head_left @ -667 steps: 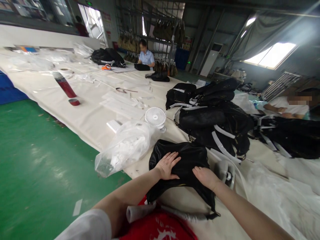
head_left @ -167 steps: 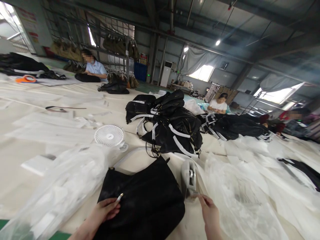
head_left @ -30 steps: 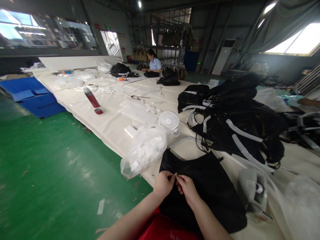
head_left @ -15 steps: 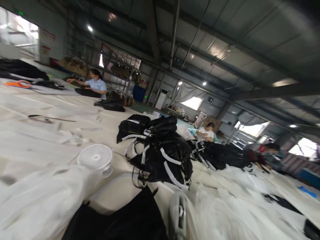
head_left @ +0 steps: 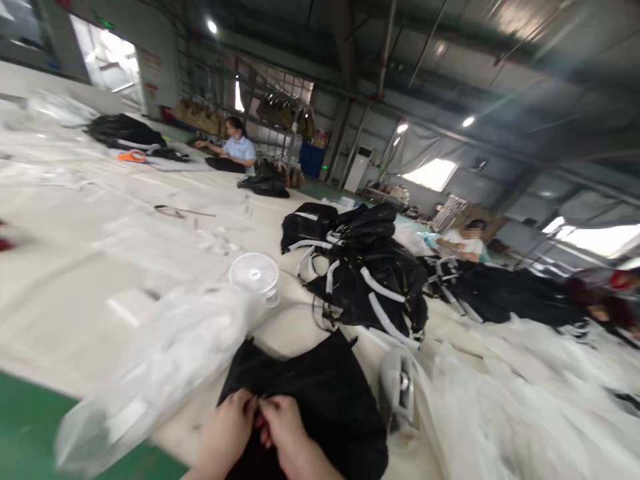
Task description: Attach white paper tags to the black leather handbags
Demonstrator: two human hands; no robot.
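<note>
Surface: 1 long table, cream cover, wrinkled, running out ahead of my grip, with green floor beyond its edge to the left. Room: grey workshop, dark sloping roof, lit lamps, hanging racks of bags far ahead, bright windows ahead and to the right. Black bag: flat on the table, directly under my left hand and right hand; scooped edge pointing away from me, 2 peaked corners at its ends, body spreading to the right of my grip; near end cut off, so its long axis I cannot tell. Grip: thumb and fingertips of each hand pinched together, the 2 hands meeting at the bag's upper face; what lies between them is too small and blurred to tell. Counted: 1 white fan, ahead of my grip; 1 clear plastic bag of white scraps, to the left; 1 tape dispenser, just beside the black bag, to the right; 1 brown strap and 1 orange item, farther ahead, left; 2 persons clearly seen, in light blue and in white. Black bags with white-wrapped handles: heaped ahead and right, overlapping, number uncertain.
</note>
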